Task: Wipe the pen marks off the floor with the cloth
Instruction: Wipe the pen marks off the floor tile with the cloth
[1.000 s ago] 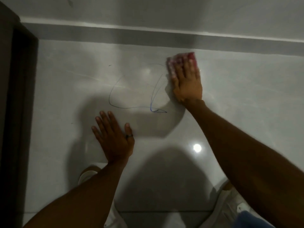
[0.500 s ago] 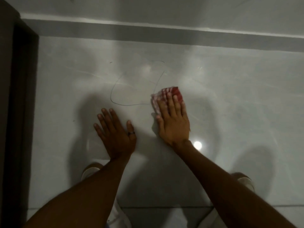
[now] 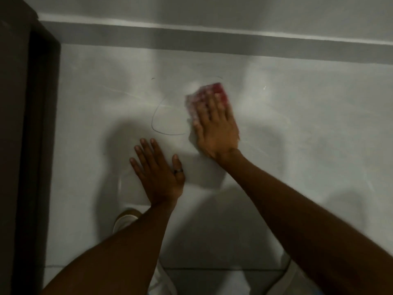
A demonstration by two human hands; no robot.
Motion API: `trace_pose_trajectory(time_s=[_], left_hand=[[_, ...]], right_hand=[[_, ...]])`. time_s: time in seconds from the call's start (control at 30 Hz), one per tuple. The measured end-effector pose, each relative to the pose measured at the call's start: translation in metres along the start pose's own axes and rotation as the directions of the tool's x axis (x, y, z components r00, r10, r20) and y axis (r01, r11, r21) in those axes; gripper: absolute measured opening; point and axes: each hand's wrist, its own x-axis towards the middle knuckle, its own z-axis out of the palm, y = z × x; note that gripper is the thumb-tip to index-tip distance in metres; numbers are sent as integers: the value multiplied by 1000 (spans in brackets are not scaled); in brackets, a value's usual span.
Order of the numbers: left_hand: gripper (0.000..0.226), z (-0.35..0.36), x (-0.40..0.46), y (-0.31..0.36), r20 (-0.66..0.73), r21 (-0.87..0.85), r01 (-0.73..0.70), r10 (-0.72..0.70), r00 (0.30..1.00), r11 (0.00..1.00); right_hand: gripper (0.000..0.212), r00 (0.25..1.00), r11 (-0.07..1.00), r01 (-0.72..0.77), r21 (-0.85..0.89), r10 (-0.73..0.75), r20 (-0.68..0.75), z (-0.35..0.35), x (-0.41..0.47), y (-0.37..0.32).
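A curved pen mark loops across the glossy pale floor in the middle of the view. My right hand lies flat, pressing a red and white cloth onto the floor just right of the mark; the cloth sticks out beyond the fingertips and looks blurred. Another short arc of pen line shows just beyond the cloth. My left hand rests flat on the floor, fingers spread, below the mark and holding nothing, with a dark ring on the thumb.
A dark door frame runs down the left side. A grey skirting band lines the wall at the far edge of the floor. My white-clad knees are at the bottom of the view.
My right hand swept the cloth from the far end of the marks back toward me, then away again. The blue lines on the right of the loop are gone. The left hand stayed put.
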Motion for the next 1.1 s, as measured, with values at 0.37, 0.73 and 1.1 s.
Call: trace_pose_trajectory(time_s=[0.37,0.73,1.1], left_hand=[[75,-2,2,2,-2,-10,7,-7,1000,1000],[76,-6,2,5,31,1,13,-13,999,1000],[95,-8,4,-1,153,91,-42,28,988,995]], right_hand=[[65,991,991,130,5,-130,-18,-12,67,-3],[68,995,995,100,19,-100,30,-4,48,-44],[61,937,940,336,58,-340,78,18,13,-77]])
